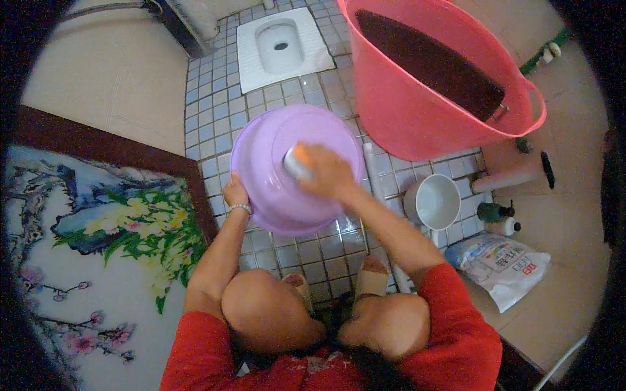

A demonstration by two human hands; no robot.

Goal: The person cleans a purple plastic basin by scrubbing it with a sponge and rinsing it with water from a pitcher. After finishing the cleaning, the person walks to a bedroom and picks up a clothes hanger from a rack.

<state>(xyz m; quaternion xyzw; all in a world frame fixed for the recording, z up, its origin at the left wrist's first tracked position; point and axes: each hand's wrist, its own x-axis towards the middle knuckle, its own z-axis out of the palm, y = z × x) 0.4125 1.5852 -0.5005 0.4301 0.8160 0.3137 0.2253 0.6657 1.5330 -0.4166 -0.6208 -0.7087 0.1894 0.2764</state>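
A lilac plastic basin (pixel 264 190) rests on the tiled floor in front of my knees, apparently bottom side up. My left hand (pixel 236 193), with a beaded bracelet at the wrist, holds its rim on the left side. Over the basin's face, my right hand (pixel 327 171) grips a grey-and-orange scrubber (pixel 298 163), pressed to or just above the plastic. Motion blur hides the scrubber's exact kind and much of my right fingers.
A tall pink tub (pixel 401 117) holding a dark brown panel-like object (pixel 430 63) stands at upper right. Below it are a white dipper (pixel 438 203), a dark pump bottle (pixel 493 211) and a printed plastic bag (pixel 503 269). A squat toilet (pixel 249 73) lies ahead; a flower-painted door panel (pixel 98 273) is left.
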